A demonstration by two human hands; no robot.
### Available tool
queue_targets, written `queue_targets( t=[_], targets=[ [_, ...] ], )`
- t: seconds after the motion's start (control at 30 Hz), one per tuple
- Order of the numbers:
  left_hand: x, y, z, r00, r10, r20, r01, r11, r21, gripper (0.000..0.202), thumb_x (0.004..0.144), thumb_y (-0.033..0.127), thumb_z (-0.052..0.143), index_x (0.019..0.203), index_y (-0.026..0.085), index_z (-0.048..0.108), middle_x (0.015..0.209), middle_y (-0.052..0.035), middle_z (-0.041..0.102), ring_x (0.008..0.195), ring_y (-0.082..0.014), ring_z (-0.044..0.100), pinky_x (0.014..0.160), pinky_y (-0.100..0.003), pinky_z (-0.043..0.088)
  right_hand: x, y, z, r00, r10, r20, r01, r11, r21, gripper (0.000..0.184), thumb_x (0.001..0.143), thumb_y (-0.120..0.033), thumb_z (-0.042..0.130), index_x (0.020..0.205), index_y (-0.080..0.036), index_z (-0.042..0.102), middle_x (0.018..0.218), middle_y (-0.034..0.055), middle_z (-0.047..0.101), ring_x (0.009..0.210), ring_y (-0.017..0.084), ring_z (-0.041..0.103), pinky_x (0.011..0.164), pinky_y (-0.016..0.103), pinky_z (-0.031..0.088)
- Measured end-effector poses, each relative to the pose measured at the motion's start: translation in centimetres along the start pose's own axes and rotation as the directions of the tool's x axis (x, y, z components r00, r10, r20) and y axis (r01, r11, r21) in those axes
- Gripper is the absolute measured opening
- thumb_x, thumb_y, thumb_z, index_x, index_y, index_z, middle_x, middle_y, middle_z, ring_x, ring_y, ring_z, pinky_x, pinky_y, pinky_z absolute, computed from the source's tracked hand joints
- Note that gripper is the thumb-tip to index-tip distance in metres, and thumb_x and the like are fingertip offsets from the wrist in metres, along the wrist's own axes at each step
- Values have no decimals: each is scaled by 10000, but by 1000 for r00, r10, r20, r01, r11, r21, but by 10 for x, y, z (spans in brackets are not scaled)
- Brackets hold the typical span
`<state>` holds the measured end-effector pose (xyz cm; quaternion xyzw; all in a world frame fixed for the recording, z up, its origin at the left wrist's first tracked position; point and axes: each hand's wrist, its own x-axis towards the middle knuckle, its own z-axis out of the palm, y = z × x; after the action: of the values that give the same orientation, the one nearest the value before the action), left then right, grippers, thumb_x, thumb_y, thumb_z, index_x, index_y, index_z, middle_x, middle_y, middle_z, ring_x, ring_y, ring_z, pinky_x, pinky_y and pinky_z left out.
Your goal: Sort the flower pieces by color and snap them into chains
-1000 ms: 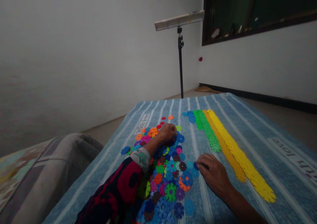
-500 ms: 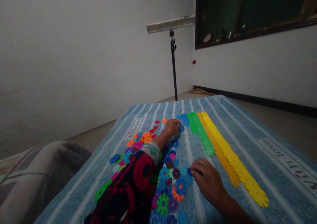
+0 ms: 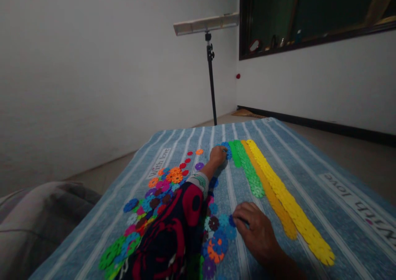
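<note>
My left hand (image 3: pixel 218 155) reaches across the cloth to the short row of blue snowflake discs (image 3: pixel 228 148). Its fingers are closed at the row's edge, on a blue disc that they partly cover. Nearer to me, my right hand (image 3: pixel 255 230) has thumb and forefinger pinched at a dark blue snowflake disc (image 3: pixel 232 220), beside the loose pile. Right of the blue row lie overlapping rows of green discs (image 3: pixel 252 176), orange-yellow discs (image 3: pixel 278 207) and yellow discs (image 3: pixel 292 201). My left sleeve hides part of the mixed discs (image 3: pixel 216 247).
A blue striped cloth (image 3: pixel 309 181) covers the table. Loose orange discs (image 3: pixel 175 175) and red discs (image 3: pixel 183 165) lie left of my left arm. Beyond the table stands a lamp on a black stand (image 3: pixel 212 81). Grey fabric (image 3: pixel 46 218) bulges at the left.
My left hand has moved slightly forward, bringing the blue disc at its fingers up against the blue row. My right hand stays near the pile with its disc. The view has shifted slightly.
</note>
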<state>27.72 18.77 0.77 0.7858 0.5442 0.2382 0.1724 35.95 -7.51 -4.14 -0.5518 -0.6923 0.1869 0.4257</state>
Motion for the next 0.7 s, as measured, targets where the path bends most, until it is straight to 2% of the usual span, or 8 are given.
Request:
queue_targets(
  t=[0.13, 0.23, 0.33, 0.47, 0.57, 0.7],
  targets=[
    [-4, -2, -9, 1000, 3, -21, -2, 1000, 10, 368, 773, 50, 590, 1083, 137, 768, 1120, -146, 756, 1079, -238, 677, 1015, -375, 485, 0, -1, -2, 1000, 3, 12, -3, 1000, 9, 194, 886, -120, 534, 757, -205, 652, 811, 12, 654, 834, 172, 587, 759, 300, 410],
    [-12, -7, -26, 1000, 17, 5, -17, 1000, 2, 332, 776, 77, 598, 1053, 135, 772, 1067, -133, 763, 1007, -221, 690, 948, -347, 516, 0, -1, -4, 1000, 10, 25, -10, 1000, 2, 200, 898, -141, 526, 756, -209, 651, 827, 16, 662, 842, 179, 585, 769, 308, 412],
    [-27, -14, -47, 995, 30, 97, -30, 1000, -8, 241, 740, 109, 642, 926, 149, 790, 884, -73, 773, 852, -188, 694, 810, -282, 535, 0, 0, -5, 999, 12, 30, -11, 1000, -14, 208, 902, -158, 523, 753, -215, 656, 822, 18, 666, 843, 187, 584, 778, 317, 415],
    [-55, -24, -68, 963, 30, 268, -29, 1000, -10, 94, 640, 152, 722, 718, 162, 773, 621, 6, 697, 662, -146, 640, 631, -209, 483, 0, 1, -4, 1000, 4, 21, -4, 1000, -17, 214, 886, -145, 522, 746, -223, 663, 828, 20, 675, 849, 191, 593, 787, 317, 424],
    [-73, -30, -73, 934, 18, 357, -19, 1000, 1, 97, 561, 168, 777, 655, 173, 754, 586, 30, 679, 603, -129, 604, 577, -194, 442, 0, 2, -4, 1000, 1, 18, -1, 1000, -12, 216, 885, -145, 521, 740, -220, 663, 837, 23, 681, 857, 192, 599, 802, 320, 427],
    [-86, -34, -70, 915, -1, 404, -8, 1000, 19, 152, 497, 166, 814, 629, 189, 741, 576, 36, 667, 617, -139, 596, 613, -209, 438, 0, 3, -4, 1000, 5, 11, -5, 1000, -4, 197, 873, -141, 532, 742, -210, 661, 838, 27, 677, 858, 192, 600, 809, 322, 428]
  ],
)
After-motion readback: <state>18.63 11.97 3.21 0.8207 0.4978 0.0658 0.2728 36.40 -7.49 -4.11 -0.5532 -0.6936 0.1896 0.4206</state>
